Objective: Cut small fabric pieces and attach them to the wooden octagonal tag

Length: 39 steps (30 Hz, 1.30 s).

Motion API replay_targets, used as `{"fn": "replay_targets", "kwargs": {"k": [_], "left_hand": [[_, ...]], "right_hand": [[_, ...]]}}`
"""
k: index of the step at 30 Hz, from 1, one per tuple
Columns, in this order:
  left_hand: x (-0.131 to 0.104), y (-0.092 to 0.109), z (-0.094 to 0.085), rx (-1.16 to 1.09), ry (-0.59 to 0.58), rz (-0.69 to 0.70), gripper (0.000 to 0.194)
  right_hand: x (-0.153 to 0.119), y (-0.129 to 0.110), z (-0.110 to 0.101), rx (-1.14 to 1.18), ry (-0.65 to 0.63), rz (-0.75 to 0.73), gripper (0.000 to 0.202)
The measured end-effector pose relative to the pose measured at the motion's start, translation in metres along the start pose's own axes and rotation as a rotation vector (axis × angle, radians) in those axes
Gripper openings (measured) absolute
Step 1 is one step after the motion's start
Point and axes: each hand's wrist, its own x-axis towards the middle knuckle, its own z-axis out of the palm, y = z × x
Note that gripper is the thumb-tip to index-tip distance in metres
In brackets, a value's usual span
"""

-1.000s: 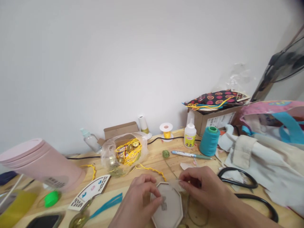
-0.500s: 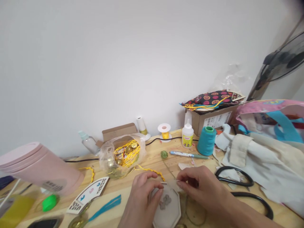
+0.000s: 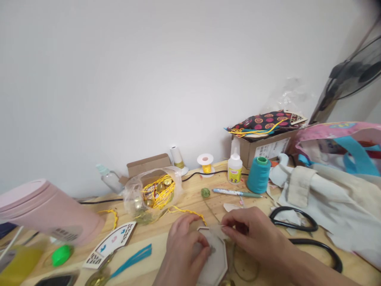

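Note:
A white octagonal panel (image 3: 214,265) with a raised rim lies low in the middle. My left hand (image 3: 186,248) is curled over its left side, thumb and forefinger close together on its face. They cover most of a small grey flower-shaped piece (image 3: 212,250). Beside the panel's upper right edge, my right hand (image 3: 253,232) has thumb and forefinger pinched together. A thin olive cord (image 3: 212,210) runs from a green thread ball (image 3: 205,192) to those fingertips, and a loop of it lies below the hand. The exact grip is partly hidden.
Black-handled scissors (image 3: 318,252) and white cloth (image 3: 336,214) lie at right. Behind stand a glue bottle (image 3: 235,171), a teal thread cone (image 3: 258,176) and a pen (image 3: 238,193). Leftward are a bag of yellow cords (image 3: 129,198), a fan-shaped piece (image 3: 110,244) and a pink tumbler (image 3: 50,210).
My left hand has shifted slightly right, so its fingers now cover most of the grey flower-shaped piece. My right hand stays pinched in nearly the same place.

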Motion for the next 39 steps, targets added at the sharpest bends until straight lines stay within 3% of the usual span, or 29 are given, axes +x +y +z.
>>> {"fn": "replay_targets", "kwargs": {"k": [9,15,19,23,32,34,39], "left_hand": [[0.007,-0.002,0.002,0.062,0.002,-0.033,0.011],[0.008,-0.007,-0.009,0.045,-0.027,-0.063,0.018],[0.007,-0.01,-0.018,-0.042,-0.094,-0.111,0.021],[0.006,-0.006,-0.021,-0.08,-0.186,-0.25,0.026],[-0.001,-0.001,-0.029,0.106,-0.311,-0.379,0.025],[-0.003,-0.001,-0.035,0.081,-0.306,-0.342,0.022],[-0.004,0.001,-0.039,0.097,-0.35,-0.025,0.023]], "right_hand": [[0.001,0.0,0.0,-0.006,0.005,-0.01,0.014],[0.001,0.0,-0.001,-0.008,0.012,-0.019,0.015],[0.001,0.0,-0.002,-0.019,0.013,-0.023,0.016],[0.001,0.0,-0.002,-0.019,0.003,-0.019,0.016],[0.002,0.0,-0.001,-0.04,0.014,0.0,0.015],[0.002,0.001,-0.001,-0.04,0.006,0.001,0.015],[0.002,0.002,-0.001,-0.037,-0.009,0.009,0.015]]}}
